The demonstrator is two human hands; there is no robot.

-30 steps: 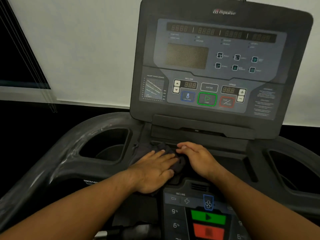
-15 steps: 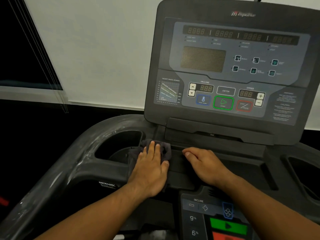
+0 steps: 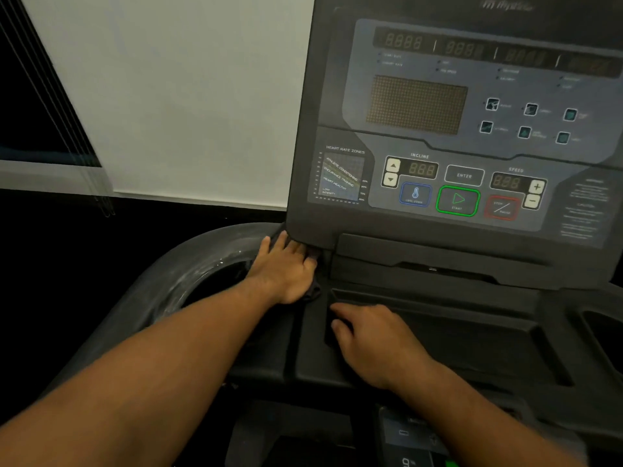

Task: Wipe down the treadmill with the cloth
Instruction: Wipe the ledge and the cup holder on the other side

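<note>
The dark treadmill console (image 3: 465,123) stands upright ahead, with its tray shelf (image 3: 472,318) below it. My left hand (image 3: 285,269) lies flat on a dark grey cloth (image 3: 313,291) and presses it against the console's lower left corner, beside the left cup holder. Most of the cloth is hidden under the palm; only a dark edge shows at the right of the hand. My right hand (image 3: 374,342) rests on the tray's front left rim, fingers curled, nothing in it.
The left cup holder (image 3: 215,284) has a curved grey rim with wet streaks. A second cup holder (image 3: 603,335) sits at the right edge. A lower keypad panel (image 3: 414,439) shows at the bottom. A white blind (image 3: 175,96) and dark window lie behind.
My left hand slid the cloth left and away, from the tray's middle to the console's lower left corner. My right hand stayed on the tray. The view shifted left.
</note>
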